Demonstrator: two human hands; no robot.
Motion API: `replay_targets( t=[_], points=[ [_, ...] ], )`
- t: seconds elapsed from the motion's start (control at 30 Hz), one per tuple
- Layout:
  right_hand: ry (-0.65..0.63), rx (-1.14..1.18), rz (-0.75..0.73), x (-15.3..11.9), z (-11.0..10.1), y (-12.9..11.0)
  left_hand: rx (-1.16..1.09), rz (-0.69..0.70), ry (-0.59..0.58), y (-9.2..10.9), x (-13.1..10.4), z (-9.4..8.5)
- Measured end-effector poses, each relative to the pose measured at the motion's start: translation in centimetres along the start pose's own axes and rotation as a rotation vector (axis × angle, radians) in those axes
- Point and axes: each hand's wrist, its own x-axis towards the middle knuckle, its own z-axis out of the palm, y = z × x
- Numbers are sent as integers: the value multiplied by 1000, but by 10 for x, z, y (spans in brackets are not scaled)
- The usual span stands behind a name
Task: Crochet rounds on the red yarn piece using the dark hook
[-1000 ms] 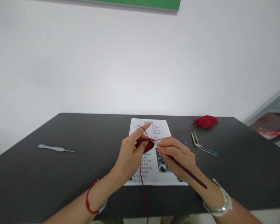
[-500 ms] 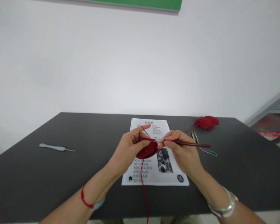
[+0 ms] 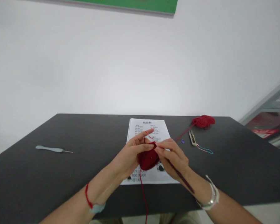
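A dark red crochet piece hangs below my left hand, pinched at its upper edge between thumb and fingers. Red yarn loops over that hand's raised index finger. My right hand grips a crochet hook, whose brown handle slants down towards the wrist. The hook's tip meets the top edge of the piece, mostly covered by the fingers. From the underside of the piece a yarn tail drops past the table's front edge. Printed pattern sheets lie beneath both hands.
A grey-handled crochet hook lies at the left on the dark table. To the right are thread snips with a blue cord, a small purple stitch marker and a red yarn ball. A white wall rises behind.
My right hand has turned, swinging the hook's handle from nearly level to slanting down towards me. The crochet piece has tilted to show more of its face. The purple marker has come into view.
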Motion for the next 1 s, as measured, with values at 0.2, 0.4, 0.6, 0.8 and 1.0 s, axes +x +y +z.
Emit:
replay_targets(
  t=[0.2,0.4,0.6,0.8,1.0],
  points=[
    [85,569,621,7,-2,5,18,14,-12,9,4,-8],
    [-22,450,519,12,-16,6,104,5,-93,18,7,-16],
    [-46,623,594,20,-19,3,174,-49,-186,25,6,-22],
    [-138,720,576,23,-25,6,222,-134,-249,31,5,-27],
    [-187,809,642,24,-29,8,256,-214,-347,34,6,-31]
  ],
)
